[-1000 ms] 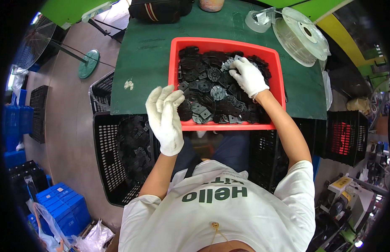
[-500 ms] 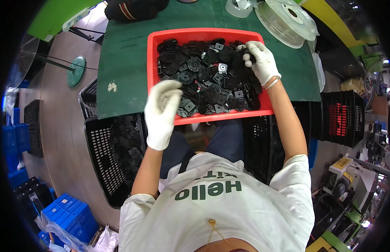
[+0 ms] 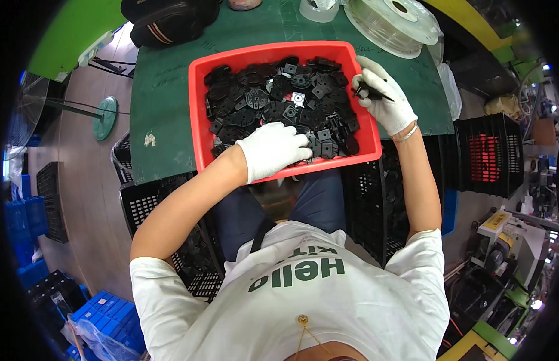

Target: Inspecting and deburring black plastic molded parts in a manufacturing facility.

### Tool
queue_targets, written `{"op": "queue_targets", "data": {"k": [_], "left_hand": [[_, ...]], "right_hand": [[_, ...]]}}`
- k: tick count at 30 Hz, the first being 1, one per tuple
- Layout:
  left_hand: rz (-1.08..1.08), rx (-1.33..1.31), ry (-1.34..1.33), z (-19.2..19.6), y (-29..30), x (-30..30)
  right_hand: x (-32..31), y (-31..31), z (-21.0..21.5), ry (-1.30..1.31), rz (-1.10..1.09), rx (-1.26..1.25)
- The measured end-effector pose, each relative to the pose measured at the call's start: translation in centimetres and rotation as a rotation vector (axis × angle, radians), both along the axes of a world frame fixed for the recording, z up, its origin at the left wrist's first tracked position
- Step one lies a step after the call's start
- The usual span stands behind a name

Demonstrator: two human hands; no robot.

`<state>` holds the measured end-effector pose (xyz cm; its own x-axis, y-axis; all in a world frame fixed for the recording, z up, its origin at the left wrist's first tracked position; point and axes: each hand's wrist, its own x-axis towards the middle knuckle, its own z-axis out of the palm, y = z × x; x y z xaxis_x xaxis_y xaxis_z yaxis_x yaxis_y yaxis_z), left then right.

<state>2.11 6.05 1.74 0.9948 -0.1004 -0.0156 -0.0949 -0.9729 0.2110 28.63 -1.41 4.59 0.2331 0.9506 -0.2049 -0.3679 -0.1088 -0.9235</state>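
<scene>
The right hand (image 3: 392, 108) pinched a black part (image 3: 371, 92) near the red tray's (image 3: 197, 108) right rim, where slack fingers could have dropped it, while the left hand (image 3: 271, 150) covered heaped pieces (image 3: 300, 81), its grip unclear

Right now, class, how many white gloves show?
2: one on the left hand, over the red tray; one on the right hand, at the tray's right rim.

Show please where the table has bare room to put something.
Bare green table: left of the red tray, nearer than the black bag; also between the right hand and the spool. Crowded: the tray, with black parts and the left hand.
</scene>
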Motion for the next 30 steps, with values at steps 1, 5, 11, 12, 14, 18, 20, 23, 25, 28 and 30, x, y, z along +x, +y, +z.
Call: {"op": "queue_targets", "data": {"k": [1,5,11,12,14,18,20,23,25,28,30], "left_hand": [[0.002,0.028,0.031,0.0,0.0,0.3],[0.013,0.038,0.055,-0.3,0.1,0.6],[0.157,-0.143,-0.036,-0.3,0.2,0.0],[0.196,-0.265,-0.1,-0.1,0.4,-0.1],[0.28,-0.513,-0.204,0.2,0.7,-0.4],[0.551,-0.645,-0.286,0.8,2.4,-1.3],[0.749,-0.769,-0.225,0.9,3.5,-1.6],[0.788,-0.885,-0.359,0.9,4.9,-1.2],[0.79,-0.778,-0.355,0.9,5.8,-0.3],[0.724,-0.607,-0.196,1.0,6.3,1.1],[0.719,-0.533,-0.186,0.9,6.4,2.0]], "right_hand": [[0.0,-0.2,0.1,-0.027,0.015,-0.018],[-0.1,-0.5,0.3,-0.152,0.103,-0.088],[-0.4,-1.1,0.5,-0.805,0.334,-0.066],[-0.8,-1.2,0.4,-0.902,0.388,-0.055],[-1.8,-1.4,0.1,-1.251,0.476,-0.041],[-4.6,-1.7,-1.2,-1.797,0.532,-0.074],[-5.4,-1.6,-1.7,-1.913,0.494,-0.086],[-5.9,-1.2,-2.2,-2.017,0.495,-0.036],[-5.9,-1.0,-2.3,-2.055,0.541,0.015],[-5.3,-1.1,-2.3,-1.969,0.545,0.045],[-4.7,-1.3,-2.2,-1.841,0.467,0.058]]}}
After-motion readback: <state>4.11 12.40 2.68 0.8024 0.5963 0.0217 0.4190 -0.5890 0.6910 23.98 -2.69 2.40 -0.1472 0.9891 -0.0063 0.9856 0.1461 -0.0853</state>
